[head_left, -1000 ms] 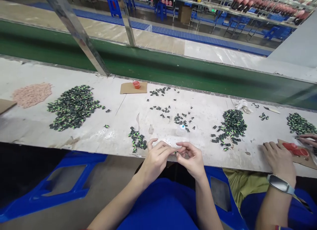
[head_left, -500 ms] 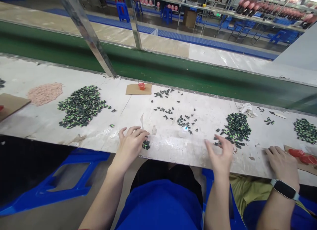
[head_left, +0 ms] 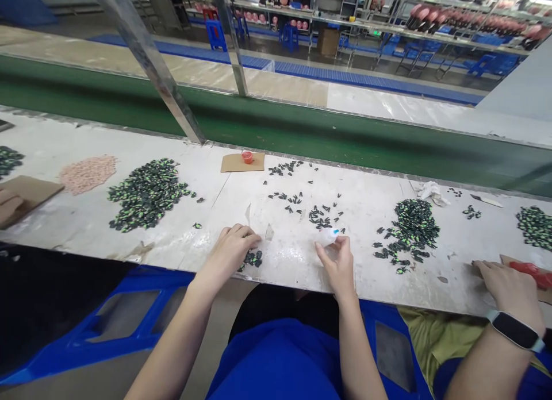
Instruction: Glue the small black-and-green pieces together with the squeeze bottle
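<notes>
My left hand (head_left: 232,252) rests low over the table, its fingers bent and close together beside a small cluster of black-and-green pieces (head_left: 253,258). Whatever is under its fingertips is hidden. Between the thumb and fingers of my right hand (head_left: 340,265) is a small white bottle (head_left: 326,235) with a blue tip, tilted to the right. Just beyond the bottle lie loose small dark pieces (head_left: 319,216), scattered on the white tabletop (head_left: 284,256). A heap of black-and-green pieces (head_left: 416,225) sits to the right of my right hand.
Left of my hands are a larger black-and-green heap (head_left: 149,193) and a pink heap (head_left: 88,173). A red cup (head_left: 247,157) stands on cardboard (head_left: 230,164) at the back. A co-worker's hand (head_left: 509,282) is at the right; a knife (head_left: 487,200) lies farther back.
My right hand has moved left from beside the right heap to the white bottle, which has gone from upright to tilted in its grip. My left hand's fingers have drawn closer together.
</notes>
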The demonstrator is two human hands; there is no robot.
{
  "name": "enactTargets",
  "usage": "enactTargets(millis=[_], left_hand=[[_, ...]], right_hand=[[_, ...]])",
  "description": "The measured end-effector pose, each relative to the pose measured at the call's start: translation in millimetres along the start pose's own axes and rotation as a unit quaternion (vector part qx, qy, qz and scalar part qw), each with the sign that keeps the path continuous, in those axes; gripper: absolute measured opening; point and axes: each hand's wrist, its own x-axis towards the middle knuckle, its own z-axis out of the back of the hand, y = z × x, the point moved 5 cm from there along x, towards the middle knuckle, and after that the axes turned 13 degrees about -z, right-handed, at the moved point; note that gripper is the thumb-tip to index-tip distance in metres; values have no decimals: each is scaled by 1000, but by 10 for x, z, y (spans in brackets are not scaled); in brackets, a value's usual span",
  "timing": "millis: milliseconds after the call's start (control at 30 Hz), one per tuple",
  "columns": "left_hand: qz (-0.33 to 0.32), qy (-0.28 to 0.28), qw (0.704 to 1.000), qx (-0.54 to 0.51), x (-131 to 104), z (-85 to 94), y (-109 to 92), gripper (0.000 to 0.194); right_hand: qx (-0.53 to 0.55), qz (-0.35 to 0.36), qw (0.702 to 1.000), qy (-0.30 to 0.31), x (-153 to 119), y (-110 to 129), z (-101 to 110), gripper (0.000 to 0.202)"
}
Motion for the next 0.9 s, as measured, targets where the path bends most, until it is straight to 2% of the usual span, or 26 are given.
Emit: enactTargets(millis=[133,233,333,433,533,633,767,900], left_hand=[[-3,4,1000,-14,-10,-18,104,35],[15,-27,999,-30,12,9,132,41],[47,-97,991,-81,78,33,15,34],[82,-166,963,-193,186,-61,-226,23],[105,-190,938,-271,287,-261,-474,19],[109,-204,938,-259,301,-383,-615,18],[102,-206,955,-189,198,-337,-628,15],[42,-163,960,-226,149,-283,-617,18]], right_hand=[[129,-20,991,10,-52,-8,63,31],[219,-33,975,-15,-44,-24,155,29],[329,-47,943,-30,-23,-47,236,21],[404,-63,913,-17,-14,-53,259,21],[403,-70,912,-40,-37,-59,268,22],[371,-82,922,-73,-82,-93,254,29],[325,-83,939,-80,-133,-137,199,32],[283,-67,952,-91,-161,-138,165,30]])
